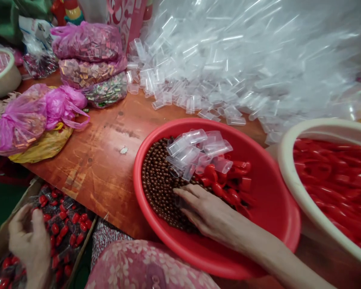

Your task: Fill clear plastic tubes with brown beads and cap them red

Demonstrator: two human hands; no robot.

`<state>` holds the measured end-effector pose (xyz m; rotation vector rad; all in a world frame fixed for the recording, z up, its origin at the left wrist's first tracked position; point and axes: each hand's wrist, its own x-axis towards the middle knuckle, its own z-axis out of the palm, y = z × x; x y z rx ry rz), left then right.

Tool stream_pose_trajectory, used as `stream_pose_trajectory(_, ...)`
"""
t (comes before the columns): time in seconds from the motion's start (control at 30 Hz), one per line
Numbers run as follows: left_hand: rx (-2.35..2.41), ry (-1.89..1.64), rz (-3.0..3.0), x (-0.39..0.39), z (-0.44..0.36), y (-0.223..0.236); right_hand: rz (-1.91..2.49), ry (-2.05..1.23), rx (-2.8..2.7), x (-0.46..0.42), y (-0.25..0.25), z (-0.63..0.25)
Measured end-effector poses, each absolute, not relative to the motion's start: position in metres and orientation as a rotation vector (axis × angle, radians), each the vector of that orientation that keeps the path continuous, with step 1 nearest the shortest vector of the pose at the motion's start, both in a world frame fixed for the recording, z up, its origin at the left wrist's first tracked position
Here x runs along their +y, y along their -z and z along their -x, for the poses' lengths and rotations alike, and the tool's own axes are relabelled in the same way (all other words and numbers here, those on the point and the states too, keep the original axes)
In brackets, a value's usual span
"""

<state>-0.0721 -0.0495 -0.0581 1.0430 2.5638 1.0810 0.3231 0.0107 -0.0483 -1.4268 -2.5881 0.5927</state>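
Key relation is right hand point(204, 210) vs the loose clear tubes point(188, 154) in the red bowl point(267, 180): tubes sit just past its knuckles, on the side away from the body, heaped on the brown beads point(158, 176) and close enough that the nearest one almost meets the fingers. Tube axes don't agree; the big one at the back of the heap tilts, its right end farther from the hand, and the nearest stands roughly crosswise to the fingers. Right hand is palm down, fingers loosely bent and half spread, tips in the beads; something see-through shows under them (maybe a tube, too blurred to call), so can't tell if it has a grip. Beads spread off the fingertips and along the hand's near side. Loose red plastic pieces point(228, 194) lie beyond the wrist, right of the tubes. Left hand point(30, 237) is well apart from all that, over the box point(28, 194) of small packed red items point(64, 230), fingers curled with a gap to the thumb, nothing visible in it. Right hand is clearly the nearer one to tubes, beads and loose reds; left is near only the packed items, which lie under it and to its right.
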Motion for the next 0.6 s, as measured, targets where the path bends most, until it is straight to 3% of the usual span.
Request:
stream_pose_trajectory(0.1,2.144,-1.24,-1.433,-0.021,0.008,0.036,1.474,-0.455,-2.762,0.009,0.056,-0.317)
stream_pose_trajectory(0.3,1.055,-1.173,-2.031,0.025,-0.076,0.028,1.609,-0.439,-2.747,0.017,0.068,-0.29)
stream_pose_trajectory(0.6,1.047,-1.264,-2.279,0.04,-0.104,0.064,1.424,-0.839,-2.426,0.04,0.086,-0.266)
